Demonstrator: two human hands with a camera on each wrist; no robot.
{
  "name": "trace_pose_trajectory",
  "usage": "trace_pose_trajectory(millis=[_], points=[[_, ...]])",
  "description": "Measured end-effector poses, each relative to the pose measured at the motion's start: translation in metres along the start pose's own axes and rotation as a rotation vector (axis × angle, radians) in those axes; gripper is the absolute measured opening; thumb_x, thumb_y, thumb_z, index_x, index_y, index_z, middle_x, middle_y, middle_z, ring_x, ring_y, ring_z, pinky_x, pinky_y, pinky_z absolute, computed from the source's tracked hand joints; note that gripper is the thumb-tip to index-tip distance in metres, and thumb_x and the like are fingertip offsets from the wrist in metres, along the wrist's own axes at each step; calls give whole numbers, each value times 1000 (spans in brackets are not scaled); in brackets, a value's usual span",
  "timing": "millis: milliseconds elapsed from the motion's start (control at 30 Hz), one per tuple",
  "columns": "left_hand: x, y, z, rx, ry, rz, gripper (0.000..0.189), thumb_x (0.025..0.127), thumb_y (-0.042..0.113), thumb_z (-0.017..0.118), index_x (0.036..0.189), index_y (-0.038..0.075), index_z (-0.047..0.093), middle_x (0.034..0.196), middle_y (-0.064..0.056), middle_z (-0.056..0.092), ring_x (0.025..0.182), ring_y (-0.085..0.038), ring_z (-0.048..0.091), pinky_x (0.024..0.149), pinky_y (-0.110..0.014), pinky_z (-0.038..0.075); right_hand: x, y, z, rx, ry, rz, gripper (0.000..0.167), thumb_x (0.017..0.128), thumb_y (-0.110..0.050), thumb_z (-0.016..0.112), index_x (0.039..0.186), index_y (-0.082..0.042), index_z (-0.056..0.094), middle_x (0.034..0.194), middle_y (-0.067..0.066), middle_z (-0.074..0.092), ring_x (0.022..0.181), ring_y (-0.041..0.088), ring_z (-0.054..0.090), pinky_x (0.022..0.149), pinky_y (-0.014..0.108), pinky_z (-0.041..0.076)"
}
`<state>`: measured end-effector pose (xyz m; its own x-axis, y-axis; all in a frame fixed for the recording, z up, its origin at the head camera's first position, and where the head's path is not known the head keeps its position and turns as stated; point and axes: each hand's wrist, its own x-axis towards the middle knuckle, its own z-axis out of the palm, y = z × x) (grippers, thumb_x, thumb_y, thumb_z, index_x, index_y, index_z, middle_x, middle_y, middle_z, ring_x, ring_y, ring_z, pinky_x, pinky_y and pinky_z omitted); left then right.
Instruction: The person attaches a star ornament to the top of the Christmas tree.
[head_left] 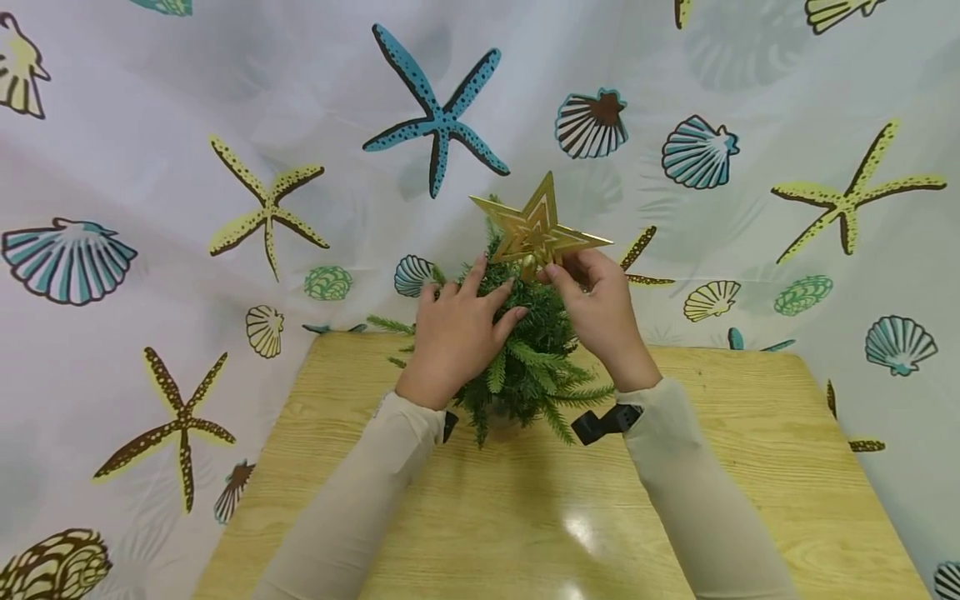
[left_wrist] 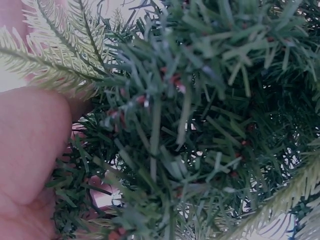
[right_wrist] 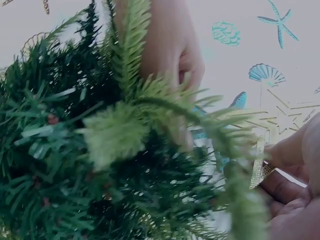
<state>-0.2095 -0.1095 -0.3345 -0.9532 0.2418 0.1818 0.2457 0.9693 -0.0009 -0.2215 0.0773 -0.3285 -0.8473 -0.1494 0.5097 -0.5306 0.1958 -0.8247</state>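
In the head view, the gold 5-pointed star tree topper (head_left: 534, 223) sits in front of the upper sprigs of the small artificial Christmas tree (head_left: 536, 367), which stands on the wood-grain desk (head_left: 720, 475). The right hand (head_left: 606, 312) is the nearer of the 2 to the star: its thumb and fingers pinch the lower part, so the star lies up and to the left of them, a point upward and its flat face leaning back. The left hand (head_left: 457, 337) lies on the tree's left side, its fingers spread over the needles below the star.

In the left wrist view, dark green needles fill most of the frame beside a light green sprig (left_wrist: 50, 62) (the star is out of sight here). Part of a hand shows at the left edge; this view alone cannot tell how its fingers lie.

In the right wrist view, the star is at the right, beyond the pinching fingers, with a gold mesh piece (right_wrist: 258, 161) beneath it. A blurred sprig crosses in front, so whether star and treetop touch, I cannot tell.
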Motion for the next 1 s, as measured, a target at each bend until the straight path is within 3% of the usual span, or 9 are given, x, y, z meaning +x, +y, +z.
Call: trace_pose_trajectory(millis=[167, 367, 600, 1000], points=[[1, 0, 0, -10, 3, -1, 58, 107, 63, 36, 156, 34, 49, 169, -10, 27, 133, -40, 53, 114, -64, 30, 2, 7, 4, -82, 20, -28, 19, 105, -5, 61, 119, 2, 70, 103, 16, 72, 97, 28, 68, 86, 45, 49], [-1, -1, 2, -20, 22, -8, 57, 107, 62, 39, 154, 33, 51, 168, -11, 29, 132, -41, 55, 113, -65, 31, 5, 10, 5, -47, 9, -8, 15, 106, -5, 59, 112, 4, 70, 101, 18, 72, 96, 29, 68, 87, 45, 52], [-1, 0, 3, -6, 16, -11, 57, 107, 62, 37, 155, 34, 51, 168, -10, 28, 133, -41, 54, 114, -63, 31, 9, 11, 6, -5, -9, 15, 17, 107, -6, 58, 114, 6, 69, 102, 20, 71, 96, 30, 68, 89, 44, 54], [0, -1, 3, -5, 29, 3, 57, 107, 62, 39, 154, 33, 52, 169, -10, 27, 131, -41, 55, 115, -60, 31, 15, 11, 8, -60, -32, 39, 13, 106, -3, 58, 109, 5, 69, 99, 18, 70, 92, 31, 70, 85, 42, 57]])
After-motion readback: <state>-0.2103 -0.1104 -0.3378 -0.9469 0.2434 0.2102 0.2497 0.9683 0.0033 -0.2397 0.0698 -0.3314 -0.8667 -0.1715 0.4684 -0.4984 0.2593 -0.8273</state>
